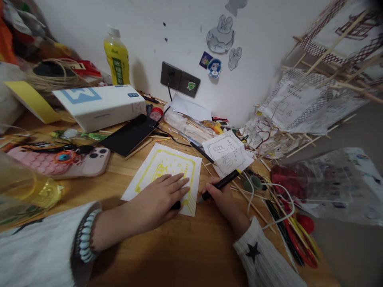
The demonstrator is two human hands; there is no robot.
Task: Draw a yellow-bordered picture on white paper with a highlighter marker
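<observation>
A white sheet of paper (143, 167) with a drawing and border in yellow lines lies on the wooden table. My left hand (164, 193) rests flat across its lower part, fingers stretched out and palm down. A short black piece, perhaps a pen cap, pokes out from under that hand by the thumb; the rest of it is hidden. Just right of the sheet, my right hand (220, 197) grips a black marker pen (224, 181) with a yellow end pointing up and away. The pen's lower tip is near the sheet's right edge; I cannot tell whether it touches.
A second drawn sheet (229, 153) lies behind my right hand among thin wooden sticks. Further left are a black phone (130, 133), a pink-cased phone (95, 161), a white box (101, 105) and a yellow drink bottle (119, 59). Stick-framed paper lanterns (296, 99) hang at right above red-handled scissors (299, 243).
</observation>
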